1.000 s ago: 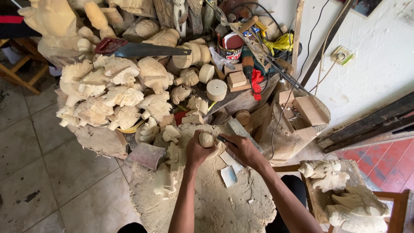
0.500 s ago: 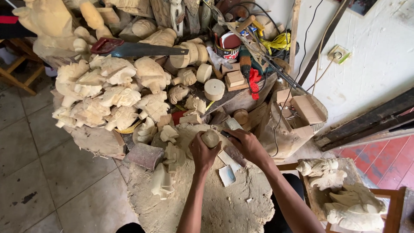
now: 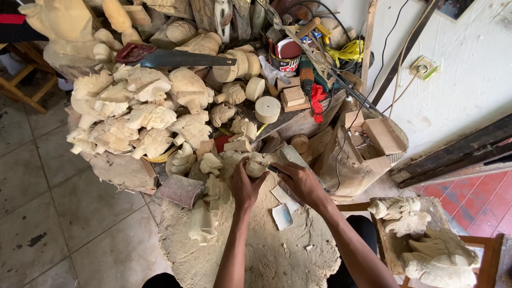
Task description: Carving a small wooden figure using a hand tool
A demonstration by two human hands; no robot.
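A small pale wood carving [image 3: 257,164] is held at the middle of the head view, just above a sawdust-covered table [image 3: 277,250]; it is gripped by the left hand [image 3: 244,186], which comes up from 6 o'clock with fingers curled shut around the piece's lower left side; the carving lies at about 1 o'clock from that hand's knuckles, touching the fingertips. The right hand [image 3: 300,181] is placed at 3 o'clock of the carving, closed around what is judged to be a thin tool, its tip pressed at the piece's right edge; the tool itself is mostly hidden by the fingers, so its kind cannot be told. Both hands are equally near, one on each side; the carving's long axis is judged to run roughly from 7 to 1 o'clock, though the exact tilt is hard to read.

At 5 o'clock of the right hand a small pale sheet [image 3: 282,216] is laid flat on the sawdust, apart from both hands; at 7 o'clock of the left hand another unfinished figure [image 3: 201,224] is lying on the table. A heap of rough carved figures [image 3: 133,114] is piled at 10 o'clock, well apart; a handsaw [image 3: 170,57] with a red handle is rested on top of it at 11 o'clock; a wooden disc [image 3: 268,109] is seen at 12 o'clock, near.
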